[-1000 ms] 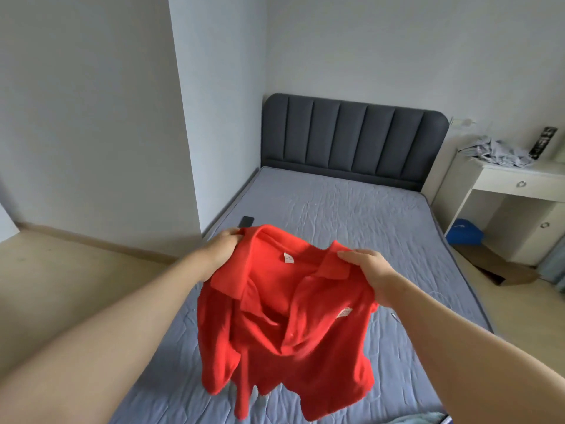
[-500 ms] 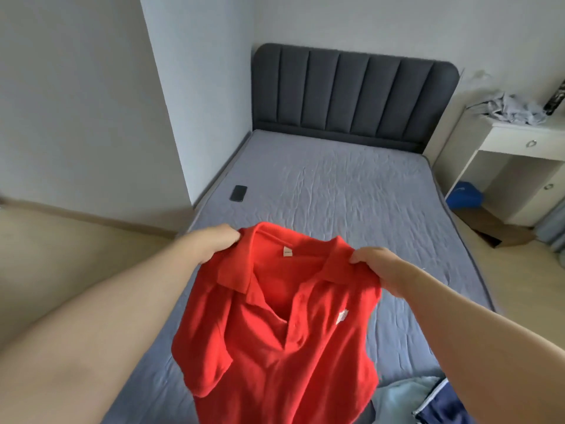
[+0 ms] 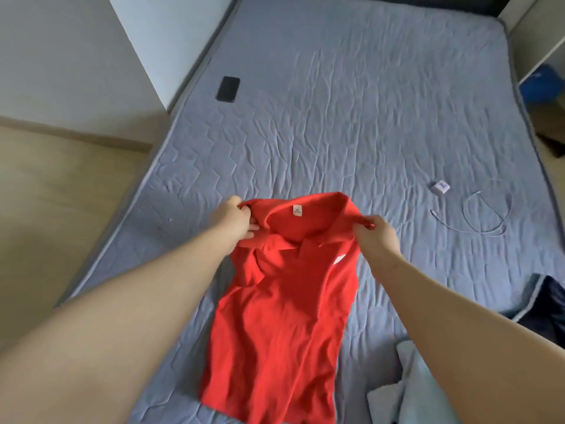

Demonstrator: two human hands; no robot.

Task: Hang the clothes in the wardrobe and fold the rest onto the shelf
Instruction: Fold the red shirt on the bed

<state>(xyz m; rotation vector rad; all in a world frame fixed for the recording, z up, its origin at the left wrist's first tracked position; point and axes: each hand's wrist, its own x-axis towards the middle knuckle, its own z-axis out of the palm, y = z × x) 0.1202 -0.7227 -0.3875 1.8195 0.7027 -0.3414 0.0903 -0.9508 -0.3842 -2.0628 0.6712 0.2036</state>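
A grey bed (image 3: 351,102) spreads under both hands. The red shirt (image 3: 284,301) trails from the grip back toward the person, over the bed. The left hand (image 3: 234,220) and right hand (image 3: 377,237) each pinch a shoulder beside the collar. A phone (image 3: 228,89) lies well beyond the left hand, and a white cable (image 3: 477,215) is out past the right.

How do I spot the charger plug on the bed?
Start at the grey mattress and go to its right side, past the right hand holding the red polo shirt. The charger plug is the small white cube with a purple mark, beside a looped white cable; the black phone lies at the left edge.
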